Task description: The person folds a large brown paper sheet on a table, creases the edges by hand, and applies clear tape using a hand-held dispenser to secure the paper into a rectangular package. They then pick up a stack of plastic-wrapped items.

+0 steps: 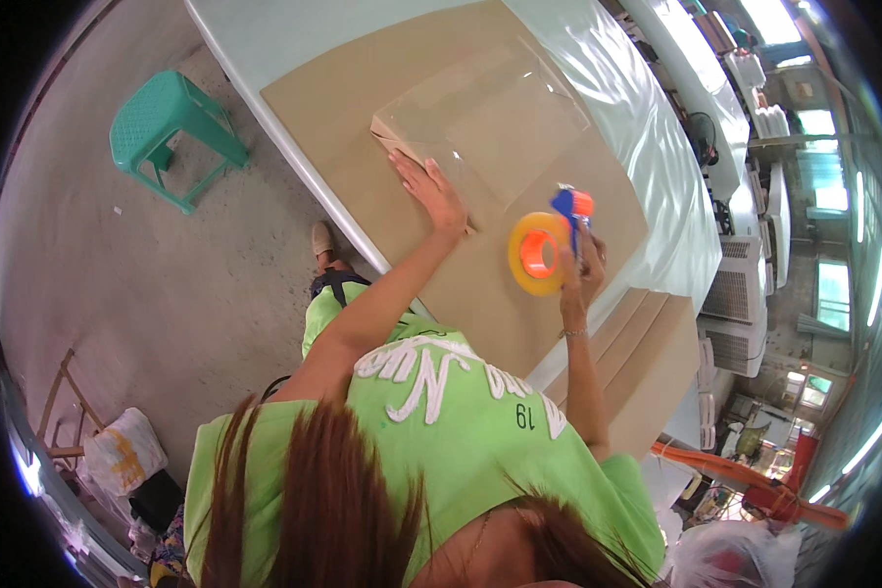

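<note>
My left hand (433,193) lies flat, fingers spread, on the near edge of a flat brown carton (490,122) covered with clear film. The carton rests on a large cardboard sheet (333,108) spread over a pale table (265,34). My right hand (585,272) is raised above the sheet to the right of the left hand. It grips the blue handle of a tape dispenser (541,252) that carries an orange and yellow roll. The dispenser hangs a little apart from the carton's near right corner.
A green plastic stool (171,132) stands on the concrete floor to the left of the table. More flat cardboard sheets (657,358) are stacked at the table's right end. Bags (122,451) sit at the lower left, and white machine housings (735,294) line the right.
</note>
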The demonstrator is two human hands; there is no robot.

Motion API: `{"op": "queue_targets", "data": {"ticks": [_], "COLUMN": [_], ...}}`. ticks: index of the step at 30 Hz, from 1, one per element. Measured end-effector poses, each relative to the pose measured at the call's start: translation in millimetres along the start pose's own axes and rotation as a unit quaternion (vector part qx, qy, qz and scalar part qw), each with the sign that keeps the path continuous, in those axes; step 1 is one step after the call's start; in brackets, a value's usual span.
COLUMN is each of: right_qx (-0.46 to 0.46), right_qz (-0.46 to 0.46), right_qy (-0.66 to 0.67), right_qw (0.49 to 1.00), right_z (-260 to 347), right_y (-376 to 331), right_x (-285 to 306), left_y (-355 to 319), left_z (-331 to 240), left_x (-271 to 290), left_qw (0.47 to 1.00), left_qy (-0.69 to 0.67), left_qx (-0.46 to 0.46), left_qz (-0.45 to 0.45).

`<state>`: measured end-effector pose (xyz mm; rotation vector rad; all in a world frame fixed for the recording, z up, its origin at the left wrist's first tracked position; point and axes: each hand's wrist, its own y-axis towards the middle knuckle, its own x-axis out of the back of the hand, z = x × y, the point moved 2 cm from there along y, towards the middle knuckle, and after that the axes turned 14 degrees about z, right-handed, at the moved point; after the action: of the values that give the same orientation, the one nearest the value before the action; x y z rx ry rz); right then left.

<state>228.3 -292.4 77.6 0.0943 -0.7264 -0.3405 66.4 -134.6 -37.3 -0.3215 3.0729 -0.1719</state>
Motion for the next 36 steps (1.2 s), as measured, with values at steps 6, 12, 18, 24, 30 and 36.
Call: {"op": "queue_targets", "data": {"ticks": [6, 12, 18, 24, 30, 36], "right_qx": [-0.123, -0.176, -0.124, -0.277, -0.289, -0.174], "right_qz": [-0.287, -0.364, -0.338, -0.327, -0.305, -0.189], "right_qy": [0.449, 0.481, 0.437, 0.051, -0.157, 0.187], "right_qw": [0.837, 0.778, 0.824, 0.902, 0.894, 0.948], "right_z": [-61.0, -77.4, -76.0, -101.0, -52.7, 24.4], "right_y": [-63.7, -71.8, -72.5, -92.2, -65.3, 30.1], "right_x": [-2.9, -26.3, -34.2, -21.7, -31.5, -152.8], "left_y": [-20.2, 30.8, 134.6, 163.7, 201.3, 222.4], "left_z": [-15.5, -10.2, -20.2, -35.9, 22.7, 85.8], "left_x": [32.3, 25.2, 48.3, 62.9, 92.2, 106.8], "left_qw": [0.836, 0.711, 0.731, 0.819, 0.769, 0.703], "left_qy": [0.390, 0.546, 0.557, 0.309, 0.399, 0.461], "left_qx": [-0.259, -0.351, -0.338, -0.189, -0.108, -0.166], "left_qz": [0.287, 0.269, 0.203, 0.445, 0.488, 0.516]}}
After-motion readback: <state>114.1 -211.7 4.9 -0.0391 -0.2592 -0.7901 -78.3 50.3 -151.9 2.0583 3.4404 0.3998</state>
